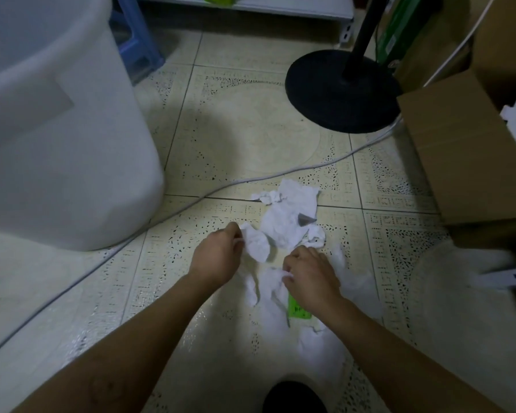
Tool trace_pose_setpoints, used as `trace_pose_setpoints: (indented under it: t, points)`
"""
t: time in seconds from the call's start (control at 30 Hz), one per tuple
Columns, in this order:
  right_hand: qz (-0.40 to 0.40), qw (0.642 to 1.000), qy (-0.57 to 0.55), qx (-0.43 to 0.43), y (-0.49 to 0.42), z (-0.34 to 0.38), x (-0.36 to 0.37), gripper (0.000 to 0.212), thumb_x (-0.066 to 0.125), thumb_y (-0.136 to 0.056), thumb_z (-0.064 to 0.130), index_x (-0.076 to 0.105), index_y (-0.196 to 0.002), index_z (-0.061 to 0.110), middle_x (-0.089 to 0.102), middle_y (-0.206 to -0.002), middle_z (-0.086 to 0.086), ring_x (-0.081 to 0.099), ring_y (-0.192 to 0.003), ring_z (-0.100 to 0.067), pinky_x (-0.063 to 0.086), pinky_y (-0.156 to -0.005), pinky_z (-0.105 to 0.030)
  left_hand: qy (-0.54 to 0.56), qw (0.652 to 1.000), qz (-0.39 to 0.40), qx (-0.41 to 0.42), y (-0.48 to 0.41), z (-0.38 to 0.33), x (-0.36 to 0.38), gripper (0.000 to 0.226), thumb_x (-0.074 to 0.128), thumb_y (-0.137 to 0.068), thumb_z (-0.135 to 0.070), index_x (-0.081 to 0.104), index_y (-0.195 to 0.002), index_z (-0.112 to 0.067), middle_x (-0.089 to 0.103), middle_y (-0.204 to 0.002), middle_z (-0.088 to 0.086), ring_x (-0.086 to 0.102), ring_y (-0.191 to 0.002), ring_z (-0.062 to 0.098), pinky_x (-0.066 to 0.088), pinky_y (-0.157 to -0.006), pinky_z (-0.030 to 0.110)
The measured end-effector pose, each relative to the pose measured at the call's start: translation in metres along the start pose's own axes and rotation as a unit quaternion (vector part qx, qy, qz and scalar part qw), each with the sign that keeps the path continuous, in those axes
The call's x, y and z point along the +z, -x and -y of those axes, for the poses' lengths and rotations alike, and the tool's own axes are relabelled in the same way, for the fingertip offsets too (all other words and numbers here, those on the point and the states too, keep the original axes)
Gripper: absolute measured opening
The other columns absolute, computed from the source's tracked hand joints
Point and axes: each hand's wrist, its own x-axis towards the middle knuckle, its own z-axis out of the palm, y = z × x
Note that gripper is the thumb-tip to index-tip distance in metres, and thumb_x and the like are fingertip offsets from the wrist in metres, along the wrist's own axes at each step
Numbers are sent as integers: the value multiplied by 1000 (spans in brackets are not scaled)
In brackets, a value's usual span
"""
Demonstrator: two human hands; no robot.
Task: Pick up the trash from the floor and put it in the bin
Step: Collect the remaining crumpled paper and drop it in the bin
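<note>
A: Down at the bottom edge, what's nearest?
B: A dark shoe (294,397) on the tiled floor (245,120), with both bare forearms reaching forward over it.

A: And the hands?
B: The left hand (216,254) is pinched shut on a crumpled piece of tissue (258,241), lifting its edge. The right hand (309,277) is curled down onto more white paper (268,286) beside a green wrapper (297,308); its fingers grip the paper.

A: Where's the rest of the trash?
B: Just beyond the hands a larger sheet of tissue (289,213) lies flat on the tiles, and more scraps trail back toward the shoe. A grey cable (173,213) runs across the floor just past it.

A: The bin?
B: A big white bin (57,138) stands to the left, well apart from the pile; its rim is cut off by the frame.

A: Room to move?
B: Open tiles in the middle. To the right a cardboard box (465,150) crowds in, and farther back a black round stand base (340,90) sits by it. A blue stool (134,40) is behind the bin.
</note>
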Motion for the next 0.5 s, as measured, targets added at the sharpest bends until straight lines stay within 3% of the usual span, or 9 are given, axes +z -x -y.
trace_pose_setpoints:
  t: [0.1, 0.17, 0.23, 0.3, 0.4, 0.43, 0.5]
  points:
    - [-49, 986, -155, 45, -3, 1, -9, 7, 62, -84, 21, 65, -83, 14, 56, -89, -4, 53, -83, -22, 38, -66, -29, 50, 998, -24, -2, -1, 3, -10, 15, 49, -92, -13, 61, -101, -12, 70, -95, 8, 63, -78, 25, 53, -68, 36]
    - [-63, 971, -224, 57, -6, 2, -15, 27, 60, -85, 14, 49, -61, 18, 47, -70, -2, 49, -68, -22, 31, -56, -30, 75, 997, -30, -17, -1, 4, -14, 18, 49, -92, -13, 63, -105, -14, 71, -94, 7, 65, -77, 23, 54, -68, 34]
    - [-91, 962, -249, 58, -6, 4, -22, 40, 57, -85, 9, 34, -54, 19, 40, -61, 0, 43, -60, -21, 28, -54, -32, 89, 994, -37, -42, -1, 6, -18, 18, 49, -93, -17, 63, -105, -18, 71, -82, 5, 63, -65, 19, 52, -61, 31]
    - [-123, 958, -250, 61, -7, 5, -28, 38, 57, -84, 7, 37, -55, 19, 45, -67, 2, 44, -61, -16, 30, -57, -27, 96, 993, -42, -55, -2, 7, -21, 17, 49, -92, -19, 63, -100, -19, 68, -79, 0, 61, -62, 15, 47, -57, 26]
    - [-138, 953, -262, 64, -10, 6, -37, 17, 58, -84, 4, 62, -68, 7, 59, -96, -5, 56, -91, -15, 44, -74, -26, 91, 993, -48, -52, -3, 5, -26, 15, 49, -90, -20, 64, -96, -18, 62, -91, -4, 56, -71, 13, 39, -55, 20]
    - [-145, 951, -267, 59, -12, 6, -40, 17, 58, -84, 3, 64, -69, 4, 60, -97, -7, 56, -92, -16, 45, -77, -26, 89, 993, -50, -51, -5, 4, -28, 15, 49, -91, -20, 63, -96, -18, 61, -93, -3, 56, -74, 13, 39, -56, 20]
    - [-166, 944, -278, 59, -15, 8, -45, 29, 57, -83, 0, 53, -56, 11, 56, -80, -8, 54, -75, -20, 41, -67, -28, 97, 993, -50, -53, -8, 0, -32, 15, 48, -92, -19, 62, -96, -18, 65, -92, -1, 59, -72, 14, 44, -59, 24]
